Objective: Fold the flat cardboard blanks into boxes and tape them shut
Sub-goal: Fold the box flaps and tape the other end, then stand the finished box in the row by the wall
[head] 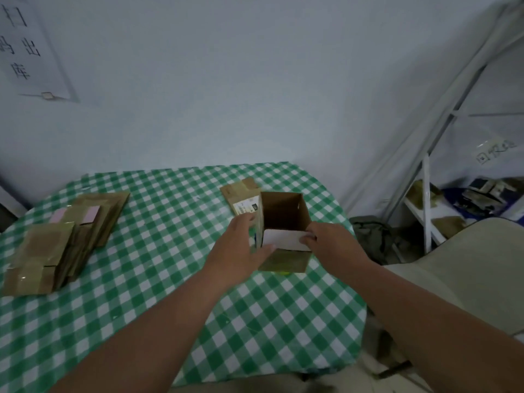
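Leftmost, a stack of flat cardboard blanks (61,239) lies on the green-checked tablecloth (158,268), well apart from both hands. Centre — an opened box (283,222) stands on the cloth, mouth toward the camera; the left hand (241,245) clasps its left wall, fingers curled round the outer face, thumb lying on the white near flap (283,240). Right — the right hand (329,245) pinches that flap's right end between thumb and curled fingers; a labelled flat blank (241,199) lies just behind the box.
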